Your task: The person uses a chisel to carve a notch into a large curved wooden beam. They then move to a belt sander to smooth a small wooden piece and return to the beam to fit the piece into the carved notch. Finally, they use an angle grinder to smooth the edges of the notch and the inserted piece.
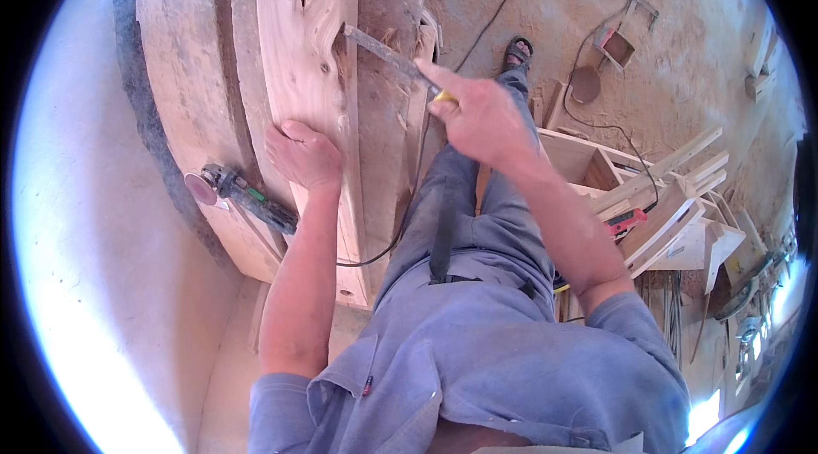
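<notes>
A long pale wooden board (pixel 294 53) with knots lies lengthwise on the bench, its right edge dipping in beside a knot. My left hand (pixel 305 156) presses on the board, fingers curled over its left edge. In my right hand (pixel 486 117) is a flat grey file (pixel 383 53), gripped by its yellow handle (pixel 444 98), with the index finger stretched along it. The file's far end rests at or just over the dip in the board's edge; contact is hard to make out.
An angle grinder (pixel 251 198) with a round disc lies left of the board, its cable crossing near my waist. Wooden frames (pixel 673 215) and a red tool (pixel 626 224) stand at right. Cables and an open red box (pixel 615 48) lie on the dusty floor.
</notes>
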Demonstrator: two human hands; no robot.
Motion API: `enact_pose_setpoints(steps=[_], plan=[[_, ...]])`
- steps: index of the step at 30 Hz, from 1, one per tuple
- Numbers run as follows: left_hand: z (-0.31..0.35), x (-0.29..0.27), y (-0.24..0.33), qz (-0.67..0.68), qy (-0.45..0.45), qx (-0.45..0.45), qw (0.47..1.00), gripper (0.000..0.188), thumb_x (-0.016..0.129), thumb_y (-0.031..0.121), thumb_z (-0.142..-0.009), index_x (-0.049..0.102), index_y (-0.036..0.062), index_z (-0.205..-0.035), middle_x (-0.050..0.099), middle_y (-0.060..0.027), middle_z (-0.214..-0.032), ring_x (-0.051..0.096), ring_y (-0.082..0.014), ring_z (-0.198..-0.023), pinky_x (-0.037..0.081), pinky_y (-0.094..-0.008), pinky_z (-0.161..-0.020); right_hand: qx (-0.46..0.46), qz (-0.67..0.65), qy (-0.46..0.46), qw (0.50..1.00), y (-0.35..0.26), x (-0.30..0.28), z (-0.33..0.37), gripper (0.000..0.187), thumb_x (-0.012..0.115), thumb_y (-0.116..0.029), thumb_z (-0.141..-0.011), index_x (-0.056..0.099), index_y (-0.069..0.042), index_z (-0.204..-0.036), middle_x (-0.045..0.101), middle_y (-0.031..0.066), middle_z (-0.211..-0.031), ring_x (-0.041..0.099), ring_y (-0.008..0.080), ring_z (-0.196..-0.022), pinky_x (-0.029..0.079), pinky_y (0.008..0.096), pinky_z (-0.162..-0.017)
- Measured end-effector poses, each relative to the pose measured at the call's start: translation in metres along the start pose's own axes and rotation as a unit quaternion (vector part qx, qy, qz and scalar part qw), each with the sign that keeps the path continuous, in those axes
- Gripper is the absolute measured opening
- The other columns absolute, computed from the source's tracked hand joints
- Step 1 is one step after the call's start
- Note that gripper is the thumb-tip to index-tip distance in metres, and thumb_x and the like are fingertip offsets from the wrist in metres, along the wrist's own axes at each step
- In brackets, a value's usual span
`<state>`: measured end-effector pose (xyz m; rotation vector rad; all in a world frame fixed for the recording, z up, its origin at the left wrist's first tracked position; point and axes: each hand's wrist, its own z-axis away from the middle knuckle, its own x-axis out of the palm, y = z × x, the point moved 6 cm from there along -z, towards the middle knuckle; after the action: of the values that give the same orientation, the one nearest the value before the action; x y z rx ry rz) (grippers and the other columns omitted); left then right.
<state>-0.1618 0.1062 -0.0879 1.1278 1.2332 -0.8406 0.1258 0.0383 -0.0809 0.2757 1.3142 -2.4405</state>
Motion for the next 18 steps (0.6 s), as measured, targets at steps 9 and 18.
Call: enact_pose_setpoints(steps=[9, 18], plan=[[-0.004, 0.0, -0.002, -0.011, -0.005, -0.004, 1.0, 0.044, 0.041, 0.031, -0.101, 0.061, -0.0076, -0.11, 0.064, -0.0325, -0.111, 0.057, -0.0515, -0.106, 0.042, -0.0595, -0.095, -0.121, 0.189, 0.051, 0.973, -0.004, 0.003, 0.008, 0.063, 0.068, -0.015, -0.094, 0.052, -0.026, -0.154, 0.066, 0.0131, -0.086, 0.068, 0.0371, -0.079, 0.055, 0.0476, -0.071], [-0.003, -0.002, 0.002, -0.004, 0.01, 0.011, 1.0, 0.04, 0.045, 0.03, -0.101, 0.061, -0.0064, -0.11, 0.065, -0.0326, -0.108, 0.057, -0.0515, -0.106, 0.041, -0.0597, -0.096, -0.078, 0.099, 0.115, 0.985, 0.0, 0.033, 0.021, 0.063, 0.066, -0.015, -0.095, 0.05, -0.025, -0.155, 0.065, 0.0144, -0.087, 0.067, 0.0377, -0.078, 0.055, 0.0484, -0.07]])
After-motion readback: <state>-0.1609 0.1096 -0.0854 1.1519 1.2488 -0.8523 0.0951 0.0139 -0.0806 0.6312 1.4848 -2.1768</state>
